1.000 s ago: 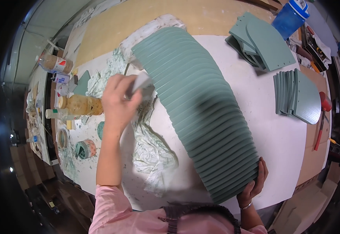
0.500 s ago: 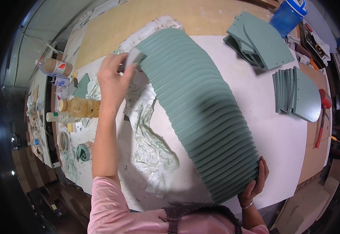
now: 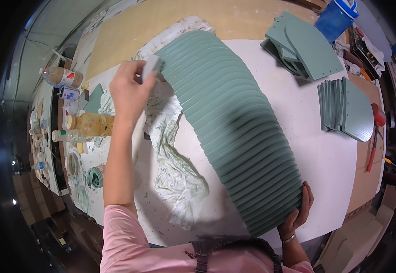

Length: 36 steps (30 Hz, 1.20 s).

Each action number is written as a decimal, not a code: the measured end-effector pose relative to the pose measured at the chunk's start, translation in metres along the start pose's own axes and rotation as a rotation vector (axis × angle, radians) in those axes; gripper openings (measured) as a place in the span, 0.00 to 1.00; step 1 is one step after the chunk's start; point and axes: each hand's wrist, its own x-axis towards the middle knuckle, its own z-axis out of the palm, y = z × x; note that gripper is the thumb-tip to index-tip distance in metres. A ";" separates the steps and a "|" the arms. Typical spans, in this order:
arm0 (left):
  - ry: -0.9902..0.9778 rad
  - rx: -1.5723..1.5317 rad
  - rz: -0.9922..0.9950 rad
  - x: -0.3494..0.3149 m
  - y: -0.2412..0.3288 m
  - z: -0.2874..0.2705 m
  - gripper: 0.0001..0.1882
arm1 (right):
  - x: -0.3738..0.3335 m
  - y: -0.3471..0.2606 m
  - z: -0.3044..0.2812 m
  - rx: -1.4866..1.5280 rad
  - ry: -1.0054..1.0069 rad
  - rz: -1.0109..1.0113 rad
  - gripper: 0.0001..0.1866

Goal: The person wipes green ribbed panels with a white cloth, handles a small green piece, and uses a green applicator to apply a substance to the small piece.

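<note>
A long row of sage-green curved panels (image 3: 234,118), packed face to face on edge, runs diagonally across the white table. At its far left corner, my left hand (image 3: 130,86) pinches a grey sanding block (image 3: 151,66) against or very close to the panels' ends; exact contact is blurred. Around the near right end of the row, my right hand (image 3: 297,211) is wrapped, its fingers on the side and its thumb at the front. A crumpled white cloth (image 3: 175,173) with green smears lies left of the row.
Loose green panels (image 3: 316,59) lie at the far right, with a smaller stack (image 3: 345,109) nearer. Beyond them stands a blue jug (image 3: 335,20). A red mallet (image 3: 378,116) rests by the right edge. Bottles (image 3: 91,124) and a green-stained jar (image 3: 96,177) are at left.
My left hand and the sanding block have shifted slightly left, toward the outer edge of the row. My right hand stays at the near end.
</note>
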 end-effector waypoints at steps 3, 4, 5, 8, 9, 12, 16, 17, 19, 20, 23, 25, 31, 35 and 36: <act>-0.130 0.009 0.220 -0.009 0.019 0.002 0.14 | 0.000 0.001 -0.001 0.009 -0.001 -0.002 0.33; -0.085 0.025 0.181 -0.009 0.015 0.004 0.14 | 0.000 0.001 -0.001 0.017 0.005 -0.004 0.33; -0.085 0.023 0.181 -0.007 0.008 0.004 0.14 | 0.000 0.001 -0.001 0.016 0.005 -0.004 0.33; -0.026 0.018 0.062 -0.003 0.006 -0.001 0.14 | 0.000 0.000 0.001 0.017 -0.008 -0.001 0.33; -0.027 0.015 0.061 -0.005 0.017 0.001 0.14 | 0.000 0.000 0.000 0.017 -0.009 -0.003 0.33; -0.174 0.017 0.393 -0.008 0.042 0.007 0.14 | -0.001 0.002 -0.002 0.026 -0.009 -0.004 0.32; -0.078 0.066 0.103 0.003 0.010 0.011 0.13 | -0.001 0.003 -0.002 0.030 -0.012 0.000 0.32; -0.080 0.065 0.108 0.000 0.016 0.009 0.13 | 0.000 0.003 -0.001 0.029 -0.008 0.004 0.32; -0.233 -0.157 0.296 -0.014 0.037 0.004 0.14 | 0.000 0.001 -0.003 0.025 -0.010 -0.001 0.32; -0.278 -0.084 0.429 -0.017 0.050 -0.005 0.14 | 0.000 0.001 -0.003 0.028 -0.011 0.004 0.32; -0.100 0.016 0.239 -0.014 0.030 -0.002 0.12 | 0.001 0.000 -0.002 0.024 -0.011 -0.005 0.32; -0.109 -0.034 0.161 -0.019 0.031 -0.008 0.12 | 0.001 0.001 -0.001 0.021 -0.007 -0.009 0.31; -0.292 -0.068 0.433 -0.049 0.057 -0.019 0.14 | 0.002 0.002 -0.002 0.005 0.007 -0.014 0.31; -0.275 -0.063 0.188 -0.050 0.054 -0.028 0.16 | 0.000 0.003 -0.002 0.032 -0.026 0.000 0.32; -0.286 -0.164 0.268 -0.053 0.062 -0.024 0.16 | 0.001 0.004 -0.002 0.036 -0.022 -0.008 0.32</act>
